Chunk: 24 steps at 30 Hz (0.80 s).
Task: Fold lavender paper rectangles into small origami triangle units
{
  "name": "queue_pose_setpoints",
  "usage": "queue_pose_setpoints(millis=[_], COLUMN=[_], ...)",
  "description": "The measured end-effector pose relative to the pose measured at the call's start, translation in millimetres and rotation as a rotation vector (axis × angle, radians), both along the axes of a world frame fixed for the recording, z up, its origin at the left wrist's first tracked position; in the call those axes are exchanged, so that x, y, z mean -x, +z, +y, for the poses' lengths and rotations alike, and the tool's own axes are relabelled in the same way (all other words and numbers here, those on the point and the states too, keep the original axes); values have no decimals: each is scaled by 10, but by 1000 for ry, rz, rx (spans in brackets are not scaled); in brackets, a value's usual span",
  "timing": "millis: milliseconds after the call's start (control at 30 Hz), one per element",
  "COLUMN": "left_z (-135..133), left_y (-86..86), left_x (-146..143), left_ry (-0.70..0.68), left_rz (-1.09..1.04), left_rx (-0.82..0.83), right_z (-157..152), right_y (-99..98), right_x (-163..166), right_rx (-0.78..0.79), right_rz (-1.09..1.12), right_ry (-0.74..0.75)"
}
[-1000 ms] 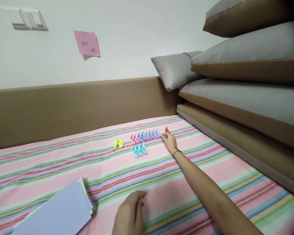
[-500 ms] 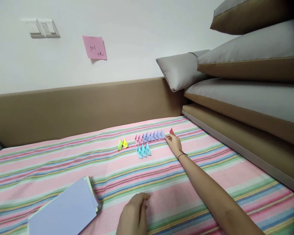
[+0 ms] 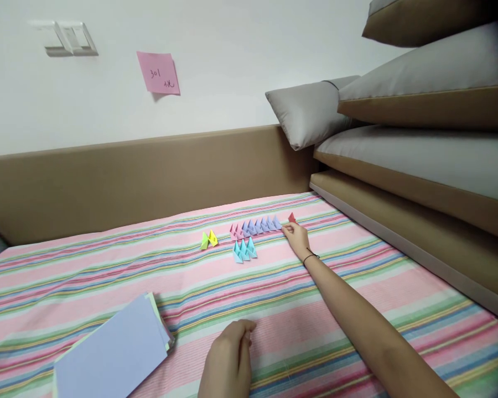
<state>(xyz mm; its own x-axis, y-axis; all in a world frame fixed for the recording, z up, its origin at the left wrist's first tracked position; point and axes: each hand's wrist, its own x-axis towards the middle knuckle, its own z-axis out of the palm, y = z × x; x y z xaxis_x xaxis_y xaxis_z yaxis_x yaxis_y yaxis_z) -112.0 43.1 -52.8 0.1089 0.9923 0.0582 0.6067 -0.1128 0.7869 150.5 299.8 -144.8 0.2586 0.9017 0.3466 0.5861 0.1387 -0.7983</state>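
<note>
My right hand (image 3: 297,237) is stretched far out over the striped bed sheet (image 3: 357,276), its fingertips pinched at a small red folded paper piece (image 3: 291,218). That piece stands at the right end of a row of purple folded pieces (image 3: 262,225) and pink ones (image 3: 234,231). Three light blue pieces (image 3: 244,250) stand just in front of the row, and a green and yellow pair (image 3: 208,240) sits to the left. My left hand (image 3: 229,359) rests near me on the sheet, fingers curled shut with nothing visible in them. A black band circles my right wrist.
A stack of purple and pale paper sheets (image 3: 116,351) lies at the near left. A brown padded board (image 3: 149,177) runs along the wall. Grey and brown cushions (image 3: 419,138) are piled at the right. A pink note (image 3: 157,72) and a switch (image 3: 66,37) are on the wall.
My right hand has stayed at the red piece at the row's end. The view has shifted slightly; my left hand has not moved on the sheet.
</note>
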Motion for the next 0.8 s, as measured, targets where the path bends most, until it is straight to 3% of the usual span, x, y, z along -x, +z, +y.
queue_pose_setpoints(millis=[300, 500, 800], left_z=[-7, -16, -43], left_y=[-4, 1, -4], left_x=[-9, -6, -5], left_ry=[-5, 9, 17], left_rz=[-10, 1, 14], left_rx=[-12, -13, -35], right_z=[-5, -78, -142], right_y=[-10, 57, 99], right_x=[1, 19, 119], right_rx=[-7, -104, -202], right_rz=[-24, -115, -251], right_ry=[-2, -43, 68])
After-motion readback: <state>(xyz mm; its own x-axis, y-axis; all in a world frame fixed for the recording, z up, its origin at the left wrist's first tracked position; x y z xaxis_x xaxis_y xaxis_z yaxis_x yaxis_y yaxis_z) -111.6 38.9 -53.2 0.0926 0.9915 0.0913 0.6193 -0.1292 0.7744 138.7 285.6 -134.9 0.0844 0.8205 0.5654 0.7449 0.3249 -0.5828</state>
